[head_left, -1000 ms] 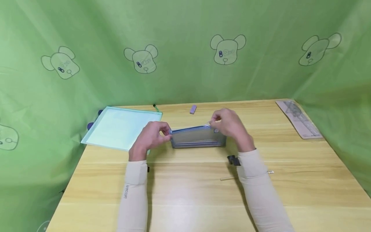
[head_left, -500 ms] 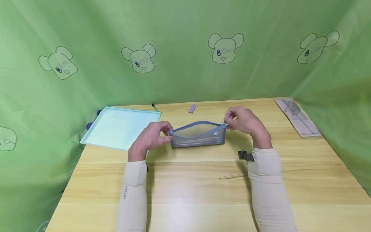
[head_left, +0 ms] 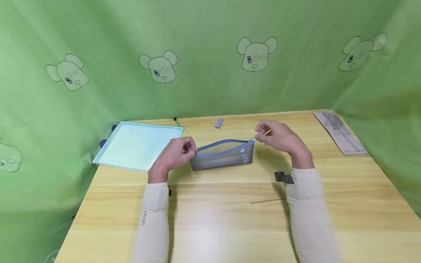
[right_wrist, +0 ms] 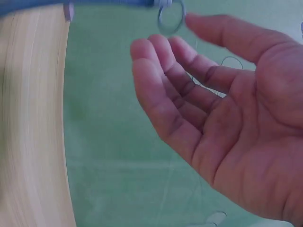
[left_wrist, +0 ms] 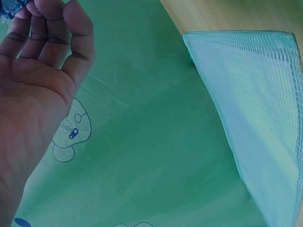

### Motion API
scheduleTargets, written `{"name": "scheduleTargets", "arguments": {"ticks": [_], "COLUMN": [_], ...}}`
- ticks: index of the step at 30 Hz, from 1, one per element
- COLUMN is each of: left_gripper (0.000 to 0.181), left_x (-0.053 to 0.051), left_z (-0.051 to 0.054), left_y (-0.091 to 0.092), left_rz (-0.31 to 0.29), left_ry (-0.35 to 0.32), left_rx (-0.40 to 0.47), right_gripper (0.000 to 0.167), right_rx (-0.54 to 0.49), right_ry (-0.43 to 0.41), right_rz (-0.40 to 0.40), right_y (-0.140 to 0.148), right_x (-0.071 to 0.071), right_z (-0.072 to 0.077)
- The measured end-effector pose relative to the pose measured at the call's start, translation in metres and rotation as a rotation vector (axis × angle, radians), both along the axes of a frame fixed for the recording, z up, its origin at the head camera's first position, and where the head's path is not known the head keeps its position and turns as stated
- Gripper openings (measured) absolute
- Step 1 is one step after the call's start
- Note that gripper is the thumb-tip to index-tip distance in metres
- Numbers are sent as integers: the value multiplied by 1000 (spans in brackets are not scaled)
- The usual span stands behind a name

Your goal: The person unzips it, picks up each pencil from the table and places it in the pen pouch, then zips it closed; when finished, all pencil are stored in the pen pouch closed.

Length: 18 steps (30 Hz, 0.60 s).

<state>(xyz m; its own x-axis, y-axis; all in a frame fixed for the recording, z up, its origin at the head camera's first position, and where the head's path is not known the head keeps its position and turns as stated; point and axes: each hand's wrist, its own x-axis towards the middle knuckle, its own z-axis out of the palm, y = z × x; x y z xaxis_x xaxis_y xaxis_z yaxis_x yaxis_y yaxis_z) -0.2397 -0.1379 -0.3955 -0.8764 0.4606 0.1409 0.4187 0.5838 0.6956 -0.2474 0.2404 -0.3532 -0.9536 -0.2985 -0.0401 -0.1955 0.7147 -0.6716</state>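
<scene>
A grey see-through pencil case (head_left: pixel 223 159) with a blue zip stands on the table in the head view, its top gaping between the two zip edges. My left hand (head_left: pixel 175 155) pinches its left end. In the left wrist view, the fingers of the left hand (left_wrist: pixel 42 80) curl at a bit of blue fabric. My right hand (head_left: pixel 279 137) is at the other end, beside the zip's ring pull (right_wrist: pixel 171 18). The right wrist view has the ring close to the thumb tip, with a gap between the thumb and the loosely bent fingers (right_wrist: pixel 156 90) of that hand.
A mint mesh zip bag (head_left: pixel 138 146) lies at the left, with dark purple parts showing behind it. A purple eraser (head_left: pixel 219 123) lies near the back edge. At the right is a pack of rulers (head_left: pixel 340 132). A pencil (head_left: pixel 266 200) lies partly under the right arm.
My right hand has moved right along the zip with its pull, and the pencil case's top has come open. In the last half second the hand has come off the ring, and the case has shifted slightly left.
</scene>
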Motion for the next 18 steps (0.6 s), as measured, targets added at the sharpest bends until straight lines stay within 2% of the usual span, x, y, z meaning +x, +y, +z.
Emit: {"name": "scheduleTargets", "arguments": {"ticks": [3, 5, 7, 9, 10, 13, 15, 18], "left_gripper": [3, 5, 6, 7, 7, 8, 8, 8], "left_x": [0, 0, -1, -1, -1, -1, -2, -2], "left_z": [1, 1, 1, 1, 2, 3, 3, 2], "left_y": [-4, -4, -5, -6, -6, -7, -8, -8], "left_rz": [11, 13, 12, 9, 8, 6, 6, 4], "left_ry": [-1, -4, -6, -5, -4, -5, -10, -18], "left_rx": [5, 0, -2, -3, -3, 1, 1, 1], "right_gripper": [22, 15, 18, 24, 28, 39, 44, 47], "right_rx": [60, 83, 87, 74, 68, 120, 179, 272], "right_ry": [15, 2, -64, -191, -258, -411, -417, -332], "right_rz": [76, 182, 301, 376, 392, 340, 316, 319], "right_y": [16, 30, 42, 50, 52, 55, 54, 53], "right_x": [6, 16, 27, 41, 47, 65, 74, 84], "right_z": [-4, -11, -20, -30, -36, -48, -56, -64]}}
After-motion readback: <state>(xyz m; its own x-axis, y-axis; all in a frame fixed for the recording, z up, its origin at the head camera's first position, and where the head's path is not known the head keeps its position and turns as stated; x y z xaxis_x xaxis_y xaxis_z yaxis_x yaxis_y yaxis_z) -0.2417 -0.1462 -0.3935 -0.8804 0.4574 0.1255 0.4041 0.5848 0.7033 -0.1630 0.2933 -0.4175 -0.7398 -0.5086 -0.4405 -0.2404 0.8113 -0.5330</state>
